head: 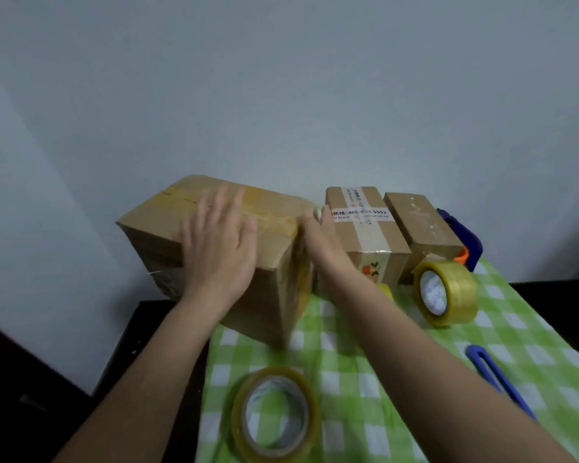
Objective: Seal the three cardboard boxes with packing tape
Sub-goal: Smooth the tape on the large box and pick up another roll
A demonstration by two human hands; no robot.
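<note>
On top of the large box (154, 228), left hand (219, 248): flat, fingers straight and spread, holding nothing. Right hand (318, 238): at that box's right top edge, blurred; its grip cannot be told. Middle box (371, 235), just beside: taped, label partly legible, "热线:400-…-5552" and "BLACK". Small box (422, 225) next right; blue tape dispenser (462, 232) behind it. Standing tape roll (455, 292); flat tape roll (274, 412) nearest. Blue cutter (498, 379), right. Green checked cloth (348, 379) over dark desk (131, 345).

Dim, soft flat light w/ wide-angle edge bending; hands maybe motion-blurred, overall low sharpness.
</note>
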